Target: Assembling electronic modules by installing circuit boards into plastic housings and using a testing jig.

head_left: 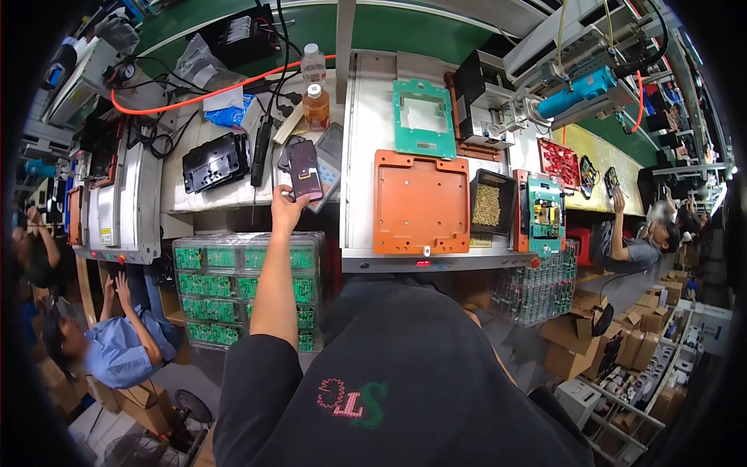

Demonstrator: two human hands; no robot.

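My left hand (289,204) reaches out over the front edge of the bench. Its fingers pinch the near end of a dark, flat smartphone (304,169). Under and beside the phone is a grey, tray-like piece (331,159). To the left, a black corded hand tool (261,152) points toward me, and a black plastic housing (216,162) lies farther left. My right hand does not show; only a sliver of skin appears beside my dark shirt at the lower right.
An orange fixture plate (421,204), a green frame (424,117) and a black box of brass-coloured screws (490,204) stand right of the phone. Bottles (317,107) stand behind it. Stacked trays of green circuit boards (210,286) sit below the bench. People work at both sides.
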